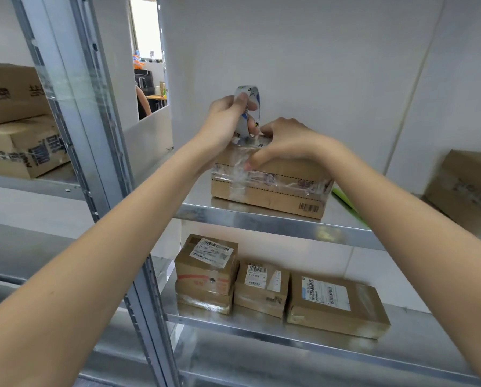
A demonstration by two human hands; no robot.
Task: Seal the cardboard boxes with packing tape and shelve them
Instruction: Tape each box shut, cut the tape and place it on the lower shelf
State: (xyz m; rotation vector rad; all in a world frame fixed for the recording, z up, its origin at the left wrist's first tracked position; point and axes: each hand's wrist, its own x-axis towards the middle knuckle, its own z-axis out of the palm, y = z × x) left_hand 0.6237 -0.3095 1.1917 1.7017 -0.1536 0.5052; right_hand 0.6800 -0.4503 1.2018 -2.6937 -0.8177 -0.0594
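Note:
A brown cardboard box (278,194) with clear tape across its front stands on the upper metal shelf (275,223). My left hand (225,118) grips a roll of clear packing tape (249,107), held upright just above the box's top left corner. My right hand (284,141) lies curled over the box's top edge, its thumb pressing the tape onto the front face. The strip runs from the roll down to the box top.
Three smaller taped boxes (208,272) (263,286) (337,303) sit on the lower shelf (261,331). Larger cartons (18,141) stand on the left rack, and another carton (468,188) at the right. A green object (345,202) lies behind the box. A metal upright (99,152) stands left.

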